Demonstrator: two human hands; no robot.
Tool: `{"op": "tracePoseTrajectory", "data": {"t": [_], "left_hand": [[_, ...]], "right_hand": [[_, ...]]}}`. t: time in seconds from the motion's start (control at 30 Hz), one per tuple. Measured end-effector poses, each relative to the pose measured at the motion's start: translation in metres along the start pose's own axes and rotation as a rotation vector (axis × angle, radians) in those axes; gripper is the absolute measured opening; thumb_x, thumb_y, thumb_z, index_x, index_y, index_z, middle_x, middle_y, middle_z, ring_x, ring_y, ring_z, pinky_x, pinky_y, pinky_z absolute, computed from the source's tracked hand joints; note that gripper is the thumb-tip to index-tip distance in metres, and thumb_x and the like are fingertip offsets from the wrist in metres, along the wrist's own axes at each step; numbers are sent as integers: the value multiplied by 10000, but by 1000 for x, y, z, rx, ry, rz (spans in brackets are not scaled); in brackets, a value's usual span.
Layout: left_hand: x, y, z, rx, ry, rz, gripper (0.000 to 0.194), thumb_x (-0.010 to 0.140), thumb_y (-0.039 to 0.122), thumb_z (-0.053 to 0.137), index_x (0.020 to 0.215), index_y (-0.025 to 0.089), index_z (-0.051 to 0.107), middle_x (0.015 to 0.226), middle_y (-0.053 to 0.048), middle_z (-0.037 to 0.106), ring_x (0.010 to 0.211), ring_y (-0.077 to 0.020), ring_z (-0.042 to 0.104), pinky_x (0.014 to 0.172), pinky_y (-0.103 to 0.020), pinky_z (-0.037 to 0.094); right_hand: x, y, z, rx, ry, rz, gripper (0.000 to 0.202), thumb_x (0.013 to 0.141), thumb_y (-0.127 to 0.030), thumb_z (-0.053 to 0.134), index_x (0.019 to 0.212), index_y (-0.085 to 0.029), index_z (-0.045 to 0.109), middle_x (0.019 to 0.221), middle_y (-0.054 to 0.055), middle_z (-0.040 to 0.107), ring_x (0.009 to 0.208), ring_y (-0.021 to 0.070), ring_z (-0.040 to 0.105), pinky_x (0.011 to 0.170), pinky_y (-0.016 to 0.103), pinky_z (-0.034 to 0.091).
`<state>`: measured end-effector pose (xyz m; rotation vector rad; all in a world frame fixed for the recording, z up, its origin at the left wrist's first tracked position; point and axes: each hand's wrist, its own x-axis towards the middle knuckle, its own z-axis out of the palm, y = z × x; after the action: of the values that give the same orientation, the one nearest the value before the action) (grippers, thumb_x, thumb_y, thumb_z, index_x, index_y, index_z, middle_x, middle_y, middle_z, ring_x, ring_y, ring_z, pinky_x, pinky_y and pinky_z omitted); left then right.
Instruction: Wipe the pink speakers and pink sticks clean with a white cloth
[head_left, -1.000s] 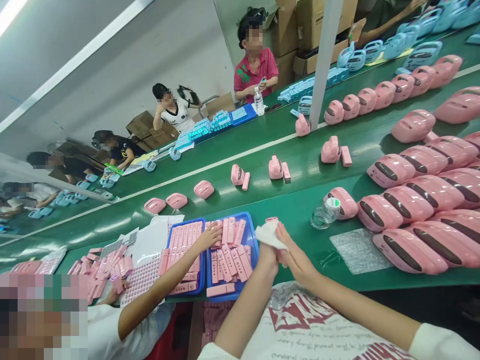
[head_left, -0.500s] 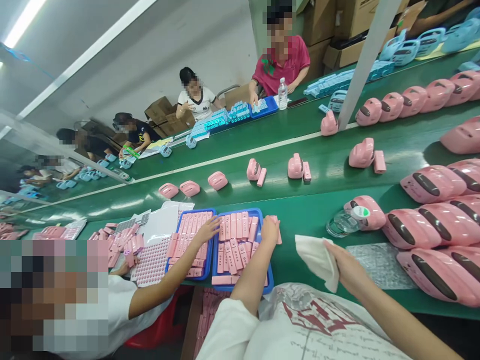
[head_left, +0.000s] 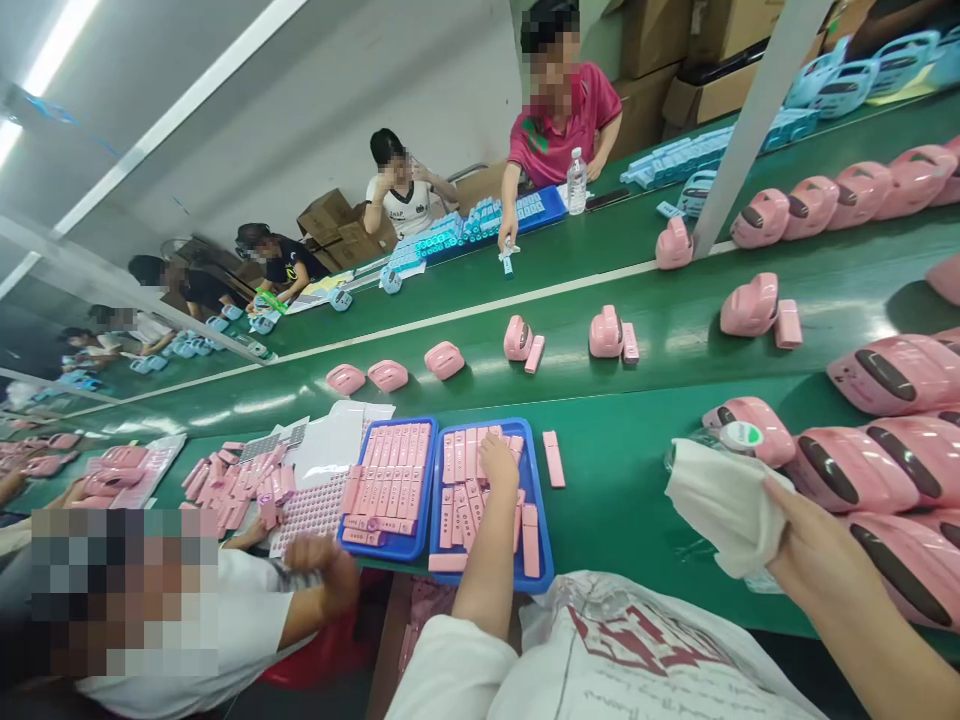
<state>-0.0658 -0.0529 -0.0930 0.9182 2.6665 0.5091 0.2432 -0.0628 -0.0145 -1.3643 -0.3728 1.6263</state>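
My left hand (head_left: 498, 462) reaches over the right-hand blue tray (head_left: 541, 500), its fingers bent down at the pink bars (head_left: 471, 505); what they grip, if anything, is hidden. A single pink bar (head_left: 553, 460) lies on the green table just right of that tray. In my right hand (head_left: 814, 545) is a white cloth (head_left: 724, 505), held between thumb and fingers. The cloth hangs in front of a clear plastic bottle (head_left: 697, 440), which is partly covered.
Another blue tray (head_left: 422, 540) of pink bars stands to the left, beside a co-worker (head_left: 247, 600). Pink rounded cases (head_left: 855, 468) crowd the right side. Pink parts stand on the belt (head_left: 480, 385) beyond; people sit across it.
My left hand has moved left from the pink bar, which now lies free, to over the tray. My right hand has carried the cloth rightward. The co-worker's arm has withdrawn from the trays.
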Motion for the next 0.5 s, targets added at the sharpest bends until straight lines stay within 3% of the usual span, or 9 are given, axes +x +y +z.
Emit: {"op": "tracePoseTrajectory", "data": {"t": [0.13,0.27,0.4,0.5], "left_hand": [[0,0,-5,-151,-89,-12,311,783,77,515,1093,56,508,1165,-236,500,1144,-314,476,936,-403,377],[-10,4,-24,-418,-246,-21,306,795,194,520,1082,90,491,1077,-189,571,971,-249,582,794,-339,458],[-46,16,-44,-692,-437,22,292,845,302,409,1097,162,455,815,-53,621,697,-142,611,613,-247,479],[-84,32,-52,-1004,-680,45,404,810,465,474,1115,203,429,666,25,550,506,-107,550,469,-212,443]], "right_hand": [[-5,-1,14,2,-9,13,270,620,-338,686,862,-221,656,902,51,698,911,258,650,695,326,595],[-6,7,17,-54,-27,-10,314,588,-380,711,829,-188,650,828,36,699,847,244,656,685,332,584],[-7,15,23,-317,-88,-196,374,616,-520,678,787,-188,671,758,21,689,806,231,644,705,312,556],[-7,18,44,-546,-255,-433,389,685,-544,622,826,-189,695,758,36,688,854,265,635,785,353,525]]}}
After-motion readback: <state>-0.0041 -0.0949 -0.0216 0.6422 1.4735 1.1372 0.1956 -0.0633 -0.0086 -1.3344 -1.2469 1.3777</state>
